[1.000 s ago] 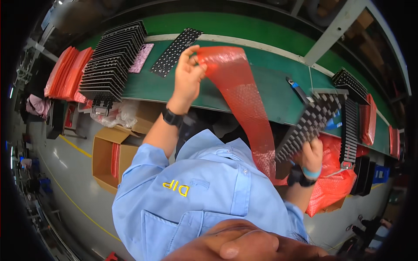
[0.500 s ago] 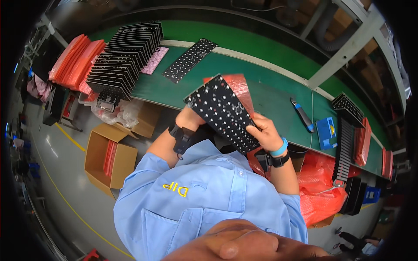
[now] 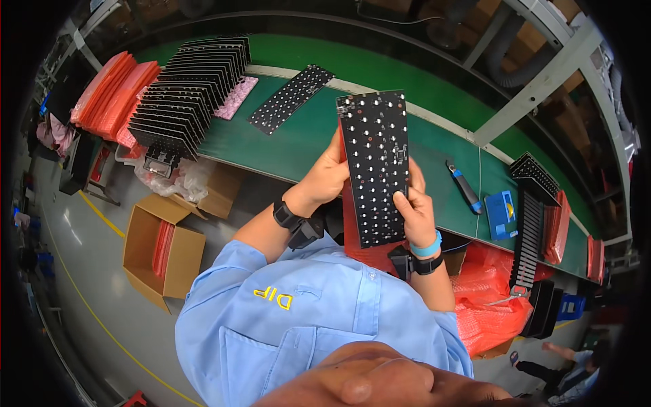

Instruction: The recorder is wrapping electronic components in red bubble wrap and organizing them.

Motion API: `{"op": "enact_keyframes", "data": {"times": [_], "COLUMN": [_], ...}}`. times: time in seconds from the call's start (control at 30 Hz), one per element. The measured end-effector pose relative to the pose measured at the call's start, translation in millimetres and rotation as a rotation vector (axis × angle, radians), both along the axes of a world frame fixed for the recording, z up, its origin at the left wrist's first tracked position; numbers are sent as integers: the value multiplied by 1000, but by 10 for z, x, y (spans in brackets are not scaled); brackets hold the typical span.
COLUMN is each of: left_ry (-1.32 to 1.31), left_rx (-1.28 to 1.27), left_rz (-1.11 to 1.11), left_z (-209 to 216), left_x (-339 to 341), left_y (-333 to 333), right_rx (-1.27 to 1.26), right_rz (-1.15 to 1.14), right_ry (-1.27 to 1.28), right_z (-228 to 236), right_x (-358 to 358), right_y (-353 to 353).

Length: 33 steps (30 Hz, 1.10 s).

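Upright in front of me is a long black circuit board [image 3: 374,169] dotted with white components. My right hand [image 3: 419,214] grips its right edge, thumb on the face and fingers behind. Behind the board, a red bubble-wrap bag [image 3: 369,256] shows below it and as a strip along its left edge. My left hand [image 3: 325,175] is closed at that left edge on the bag; its fingertips are partly hidden by the board. A second black circuit board [image 3: 290,100] lies flat on the green bench [image 3: 254,149], beyond my left hand.
Left on the bench, a rack of upright black boards [image 3: 193,88] stands beside red bubble bags [image 3: 108,95]. Rightward lie blue-handled cutters [image 3: 464,188], a blue box [image 3: 503,214] and another rack [image 3: 527,237]. A cardboard box [image 3: 152,254] stands on the floor; a person [image 3: 569,370] is at lower right.
The board has turned from a slant to nearly upright and risen, now covering most of the red bag. My left hand has moved up and right, coming into clearer view.
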State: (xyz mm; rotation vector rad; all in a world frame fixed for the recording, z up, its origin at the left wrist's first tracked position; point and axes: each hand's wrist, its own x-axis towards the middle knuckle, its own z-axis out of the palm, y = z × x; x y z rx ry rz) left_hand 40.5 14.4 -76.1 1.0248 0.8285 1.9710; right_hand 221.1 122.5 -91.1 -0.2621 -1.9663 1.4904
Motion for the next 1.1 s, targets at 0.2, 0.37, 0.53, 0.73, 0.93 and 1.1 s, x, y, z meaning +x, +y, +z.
{"op": "enact_keyframes", "data": {"times": [0.2,0.37,0.53,0.73,0.93,1.1], "left_ry": [-451,-377,-328,-328,-314,-52], "left_rx": [68,118,112,102,92,48], "left_rz": [-302,-317,-292,-229,-151,-180], "left_z": [68,38,-46,-102,-87,-58], "left_x": [-90,-31,-38,16,64,142], "left_y": [-34,0,29,10,-78,-85], "right_rx": [5,-6,-22,40,539,805], "right_rz": [25,12,-5,-39,-207,-61], "right_ry": [-60,-63,-59,-62,-354,-40], "right_z": [-127,-216,-196,-215,300,1594], "right_x": [-28,-17,-65,-63,185,-188], "right_y": [-134,-94,-156,-168,-2,155]}}
